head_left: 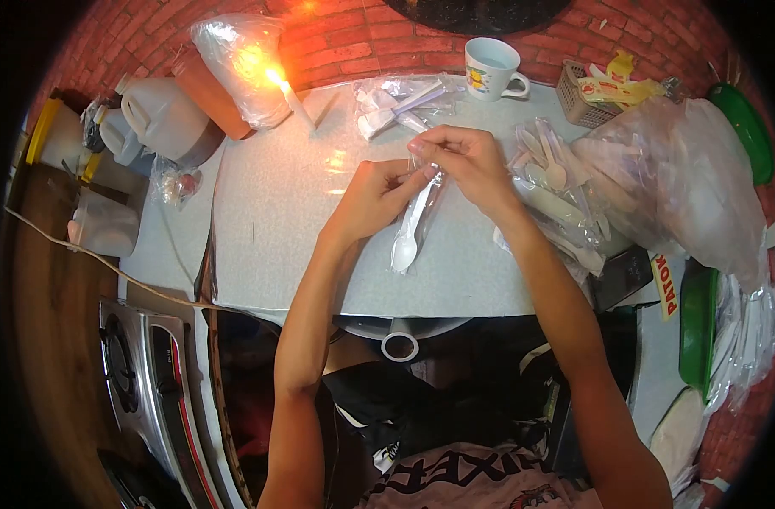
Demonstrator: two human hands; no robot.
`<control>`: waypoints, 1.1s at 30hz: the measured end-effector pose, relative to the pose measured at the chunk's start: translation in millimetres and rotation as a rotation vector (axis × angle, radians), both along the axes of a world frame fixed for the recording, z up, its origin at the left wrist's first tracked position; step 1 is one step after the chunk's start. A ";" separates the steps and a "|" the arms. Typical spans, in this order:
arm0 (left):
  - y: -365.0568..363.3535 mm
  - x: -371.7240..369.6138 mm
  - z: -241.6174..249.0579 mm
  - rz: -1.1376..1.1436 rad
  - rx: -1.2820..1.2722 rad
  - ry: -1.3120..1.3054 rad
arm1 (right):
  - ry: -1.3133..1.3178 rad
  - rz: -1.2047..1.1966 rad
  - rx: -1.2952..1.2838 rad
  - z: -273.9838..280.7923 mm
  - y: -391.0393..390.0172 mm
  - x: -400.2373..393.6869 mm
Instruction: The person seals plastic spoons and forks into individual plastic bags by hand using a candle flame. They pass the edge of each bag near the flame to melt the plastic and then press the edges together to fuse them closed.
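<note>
Both left hand [372,200] and right hand [465,161] on one clear wrapper [420,199], near the middle of the frame. Pinched its upper end between the thumb and curled fingers of the left, and gripped the tip just above with the right. Held one white spoon [404,252] inside the plastic, bowl toward the bottom of the frame, handle up toward the fingers. Couldn't tell whether it touched the table [269,212] below.

Had a loose pile of wrapped cutlery [400,109] just beyond the hands at upper centre, and a bag of spoons [561,174] right of centre, beside the right forearm [536,246]. Saw a flowered mug [492,72] near the top, then a basket [574,97] with yellow packets [625,87] farther right. Had a large cloudy bag [693,170] at upper right and a green tray [699,331] near the right edge.

Had a lit candle [298,103] at upper left, just beside a clear bag [222,51], with a handled jug [171,119] farther left. Saw a metal pan [438,327] below the near table edge and a stove [142,365] at lower left. Faced a red brick wall [362,51] along the top.
</note>
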State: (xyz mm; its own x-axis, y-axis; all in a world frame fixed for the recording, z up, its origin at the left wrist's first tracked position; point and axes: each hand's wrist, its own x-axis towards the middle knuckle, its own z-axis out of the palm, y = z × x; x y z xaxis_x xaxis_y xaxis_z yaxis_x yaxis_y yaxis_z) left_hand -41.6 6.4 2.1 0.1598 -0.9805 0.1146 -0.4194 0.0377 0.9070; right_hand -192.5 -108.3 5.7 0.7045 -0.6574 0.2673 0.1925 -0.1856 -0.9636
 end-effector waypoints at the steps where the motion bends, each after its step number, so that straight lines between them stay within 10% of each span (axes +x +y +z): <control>1: -0.2 0.2 0.4 0.000 0.000 0.001 | 0.029 0.011 0.036 0.3 -0.1 -0.8; 33: -0.7 11.6 4.3 0.090 -0.076 0.038 | -0.001 -0.104 0.014 0.3 -0.3 0.7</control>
